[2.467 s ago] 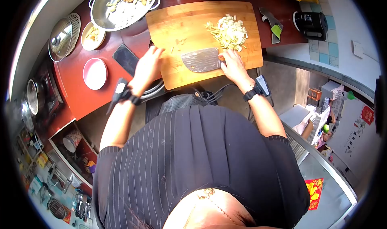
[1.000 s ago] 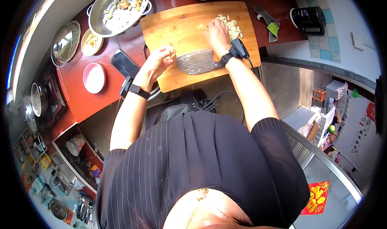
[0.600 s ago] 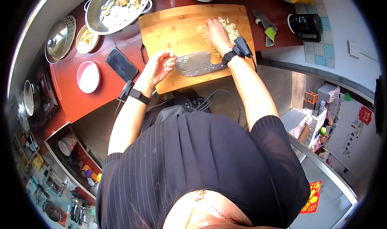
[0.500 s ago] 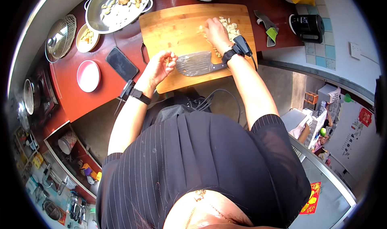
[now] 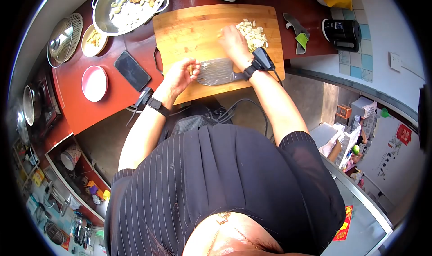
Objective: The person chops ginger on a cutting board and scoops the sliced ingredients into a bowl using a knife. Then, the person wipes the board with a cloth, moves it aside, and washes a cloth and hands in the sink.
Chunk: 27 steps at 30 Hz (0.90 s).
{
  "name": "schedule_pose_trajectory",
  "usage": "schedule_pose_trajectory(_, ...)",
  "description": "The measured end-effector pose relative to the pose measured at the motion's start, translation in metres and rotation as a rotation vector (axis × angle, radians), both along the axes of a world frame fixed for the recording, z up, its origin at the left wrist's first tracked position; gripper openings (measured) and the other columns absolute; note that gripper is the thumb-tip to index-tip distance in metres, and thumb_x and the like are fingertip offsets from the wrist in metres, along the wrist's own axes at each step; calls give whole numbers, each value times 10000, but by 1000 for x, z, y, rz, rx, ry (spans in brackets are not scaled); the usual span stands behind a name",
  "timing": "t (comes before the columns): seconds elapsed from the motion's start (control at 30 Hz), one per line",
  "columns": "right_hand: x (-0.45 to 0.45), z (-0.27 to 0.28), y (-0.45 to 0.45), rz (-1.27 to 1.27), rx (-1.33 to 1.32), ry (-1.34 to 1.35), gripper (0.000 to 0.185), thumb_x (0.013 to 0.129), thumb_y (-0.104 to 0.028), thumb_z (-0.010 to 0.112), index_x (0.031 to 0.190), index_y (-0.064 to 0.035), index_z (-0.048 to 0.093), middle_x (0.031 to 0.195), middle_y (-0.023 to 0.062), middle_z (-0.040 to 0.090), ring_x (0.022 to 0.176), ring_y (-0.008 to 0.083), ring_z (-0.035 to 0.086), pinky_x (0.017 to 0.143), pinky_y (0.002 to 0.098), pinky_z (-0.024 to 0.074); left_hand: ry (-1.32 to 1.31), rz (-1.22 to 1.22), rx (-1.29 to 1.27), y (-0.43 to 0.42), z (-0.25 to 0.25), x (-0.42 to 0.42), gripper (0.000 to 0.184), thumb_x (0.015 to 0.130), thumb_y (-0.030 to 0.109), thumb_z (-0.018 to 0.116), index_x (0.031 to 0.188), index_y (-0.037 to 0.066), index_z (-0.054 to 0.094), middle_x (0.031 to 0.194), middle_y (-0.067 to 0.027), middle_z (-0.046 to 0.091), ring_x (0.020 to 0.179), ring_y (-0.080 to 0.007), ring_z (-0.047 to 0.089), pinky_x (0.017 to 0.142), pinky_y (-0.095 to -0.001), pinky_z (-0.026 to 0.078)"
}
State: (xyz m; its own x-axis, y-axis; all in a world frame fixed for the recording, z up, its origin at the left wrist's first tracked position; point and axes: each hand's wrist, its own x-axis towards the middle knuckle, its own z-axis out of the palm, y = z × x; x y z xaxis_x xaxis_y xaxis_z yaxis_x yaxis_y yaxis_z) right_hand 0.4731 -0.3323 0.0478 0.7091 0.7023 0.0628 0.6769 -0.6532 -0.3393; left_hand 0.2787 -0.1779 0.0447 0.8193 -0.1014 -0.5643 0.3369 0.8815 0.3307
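A wooden cutting board lies on the red table, with a pile of pale sliced pieces at its upper right. The cleaver rests flat near the board's front edge, blade to the left and handle to the right. My left hand is over the board's left front corner beside the blade tip, fingers curled round small yellowish pieces. My right hand reaches over the cleaver handle to the left side of the pile, fingers pressed together and pointing down; what they hold is too small to tell.
Left of the board are a steel colander with food pieces, a small bowl, a pink-rimmed bowl, a phone and a glass lid. A peeler-like grey and green item and a black kettle stand right.
My right hand went from the cleaver handle to the pile, then shifted slightly left. My left hand left the board's edge and curled its fingers round small pieces. The long yellowish strips have left the pile's left side.
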Motion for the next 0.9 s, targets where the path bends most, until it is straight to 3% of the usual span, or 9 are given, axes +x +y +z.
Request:
schedule_pose_trajectory(0.23, 5, -19, 11, -65, -106, -26, 166, 898, -106, 512, 993, -20, 617, 959, 230, 632, 869, 439, 646, 775, 515, 538, -3, 6, 27, -8, -8, 4, 178, 976, 182, 555, 987, 16, 618, 897, -47, 629, 768, -130, 570, 655, -246, 464)
schedule_pose_trajectory(0.43, 7, -12, 14, -105, -41, 1, 138, 865, -137, 573, 901, -23, 641, 924, 209, 652, 869, 414, 651, 765, 509, 530, 6, 48, 25, -16, -9, 12, 228, 1013, 199, 526, 1050, -1, 627, 976, -73, 656, 881, -172, 636, 779, -280, 532)
schedule_pose_trajectory(0.53, -14, 12, 3, 31, 70, 86, 103, 852, -113, 633, 911, -29, 620, 911, 180, 641, 825, 368, 659, 744, 464, 544, 64, 124, -11, -24, 5, 24, 274, 1040, 236, 496, 1085, -7, 614, 1038, -91, 653, 952, -208, 646, 863, -339, 547)
schedule_pose_trajectory(0.6, -45, 30, 3, 73, 123, 317, 126, 866, -140, 646, 914, -24, 637, 885, 160, 623, 839, 357, 640, 754, 447, 529, 91, 189, -65, -29, 6, 30, 303, 1054, 256, 471, 1100, -13, 603, 1077, -108, 647, 988, -227, 645, 906, -378, 547)
schedule_pose_trajectory(0.67, -71, 39, -2, 239, 178, 263, 113, 882, -140, 643, 912, -33, 668, 889, 153, 622, 842, 356, 638, 759, 443, 527, 100, 260, -129, -31, -3, 32, 327, 1066, 271, 445, 1105, -19, 592, 1113, -128, 639, 1014, -240, 640, 935, -411, 542)
schedule_pose_trajectory(0.77, -70, 58, 0, 161, 211, 345, 106, 890, -130, 645, 907, -36, 691, 894, 150, 638, 857, 356, 641, 773, 443, 528, 121, 229, -124, -29, -8, 34, 294, 1062, 226, 432, 1043, -19, 595, 1014, -134, 657, 935, -235, 652, 893, -395, 559)
schedule_pose_trajectory(0.9, -12, 30, -9, -48, 208, 125, 111, 884, -120, 654, 878, -15, 688, 893, 166, 655, 873, 354, 644, 797, 444, 527, 133, 194, -94, -22, -16, 25, 255, 1045, 184, 453, 1026, -26, 597, 936, -121, 660, 860, -217, 650, 841, -362, 571)
